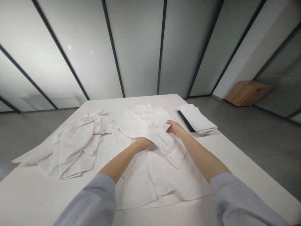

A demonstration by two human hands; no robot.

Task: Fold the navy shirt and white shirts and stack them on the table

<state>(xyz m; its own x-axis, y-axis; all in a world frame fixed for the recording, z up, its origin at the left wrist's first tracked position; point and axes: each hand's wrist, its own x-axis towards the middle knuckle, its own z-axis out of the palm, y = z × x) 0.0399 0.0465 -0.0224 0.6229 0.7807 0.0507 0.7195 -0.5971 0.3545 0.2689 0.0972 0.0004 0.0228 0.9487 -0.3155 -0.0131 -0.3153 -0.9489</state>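
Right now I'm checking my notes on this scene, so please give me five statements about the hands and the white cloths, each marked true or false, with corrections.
1. The left hand reaches under part of the spread white garment, and the right hand touches it. True.
2. A dark flat item shows along the left edge of the folded white cloth. True.
3. The folded white cloth lies to the left of both hands. False: it lies to the right of both.
4. The crumpled white cloth lies on the table, left of the spread white garment. True.
5. The right hand touches the crumpled white cloth. False: it touches the spread white garment.
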